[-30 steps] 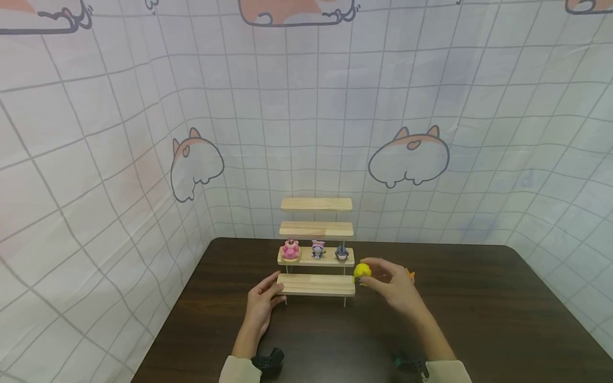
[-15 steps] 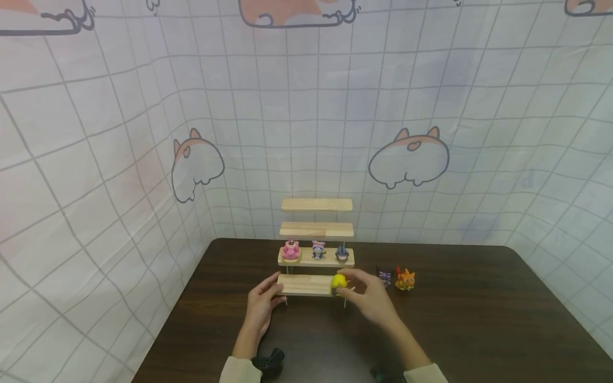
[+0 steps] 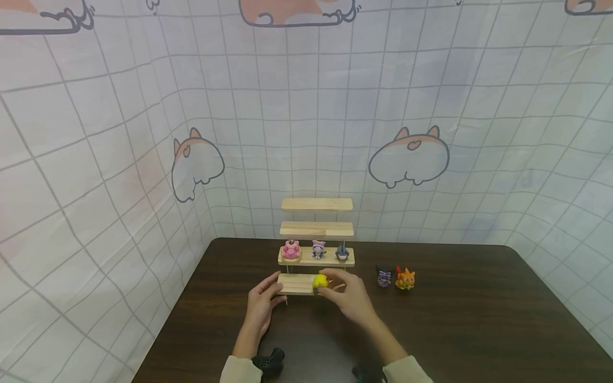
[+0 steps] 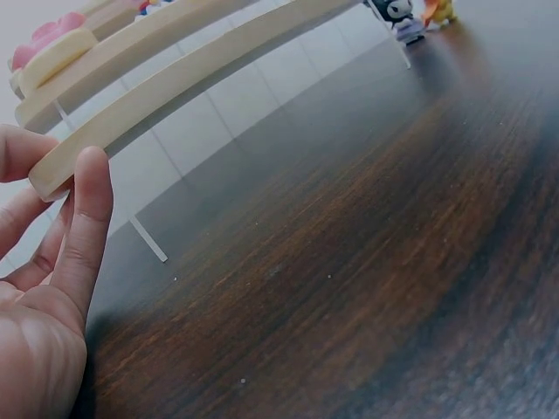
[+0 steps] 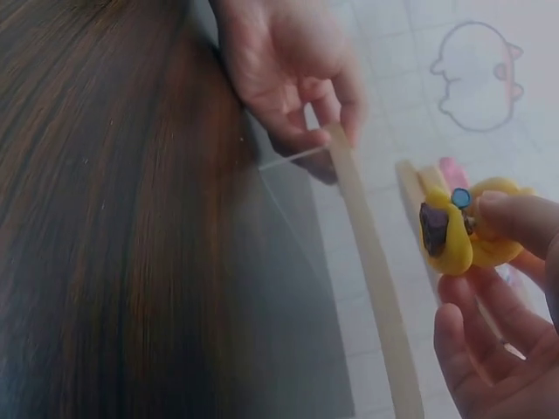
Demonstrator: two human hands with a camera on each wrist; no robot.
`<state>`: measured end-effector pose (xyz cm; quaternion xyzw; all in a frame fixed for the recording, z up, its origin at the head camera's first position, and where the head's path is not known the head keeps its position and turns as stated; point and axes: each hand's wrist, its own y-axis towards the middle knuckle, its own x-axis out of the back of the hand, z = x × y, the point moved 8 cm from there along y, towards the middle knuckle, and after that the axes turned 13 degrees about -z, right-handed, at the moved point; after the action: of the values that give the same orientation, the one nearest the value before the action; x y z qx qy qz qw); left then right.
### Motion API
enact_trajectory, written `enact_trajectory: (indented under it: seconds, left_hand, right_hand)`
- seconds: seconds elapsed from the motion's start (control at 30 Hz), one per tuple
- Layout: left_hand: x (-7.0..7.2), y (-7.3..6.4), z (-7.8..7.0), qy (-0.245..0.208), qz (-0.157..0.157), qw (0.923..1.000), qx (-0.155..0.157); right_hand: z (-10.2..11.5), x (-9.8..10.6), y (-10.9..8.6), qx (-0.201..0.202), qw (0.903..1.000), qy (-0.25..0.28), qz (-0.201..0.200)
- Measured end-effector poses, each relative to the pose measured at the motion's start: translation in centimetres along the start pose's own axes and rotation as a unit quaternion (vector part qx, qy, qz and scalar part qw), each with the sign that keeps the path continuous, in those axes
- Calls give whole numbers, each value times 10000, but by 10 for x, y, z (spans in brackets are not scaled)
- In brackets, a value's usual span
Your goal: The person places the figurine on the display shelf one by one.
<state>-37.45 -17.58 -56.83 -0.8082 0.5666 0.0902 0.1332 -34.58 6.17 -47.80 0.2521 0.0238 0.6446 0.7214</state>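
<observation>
My left hand holds the left end of the lowest board of a tiered wooden display stand. The left wrist view shows the thumb and fingers about that board's end. Between thumb and fingers, my right hand pinches a small yellow figurine. It is over the middle of the lowest board in the head view; whether it touches the wood I cannot tell. In the right wrist view the yellow figurine has a dark purple part and a blue round spot. On the board above stand a pink figurine, a purple-and-white figurine and a grey-blue figurine.
Right of the stand, a dark purple figurine and an orange figurine stand on the dark wooden table. The stand's two upper boards rise behind. A white gridded curtain surrounds the back and sides.
My right hand has carried the yellow figurine leftward, from beside the stand to over the middle of the lowest board. The dark purple and orange figurines came into full view. My left hand stays put.
</observation>
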Motion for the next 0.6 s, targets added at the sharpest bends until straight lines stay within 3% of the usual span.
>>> enact_trajectory:
  seconds: [0.3,0.6]
  left_hand:
    - [0,0,0,6,-3,10000,41]
    - [0,0,0,-42,21,9999,110]
  right_hand:
    - [5,-23,8,156,9999,1,-5]
    - [6,-39,14,223,9992,-331,3]
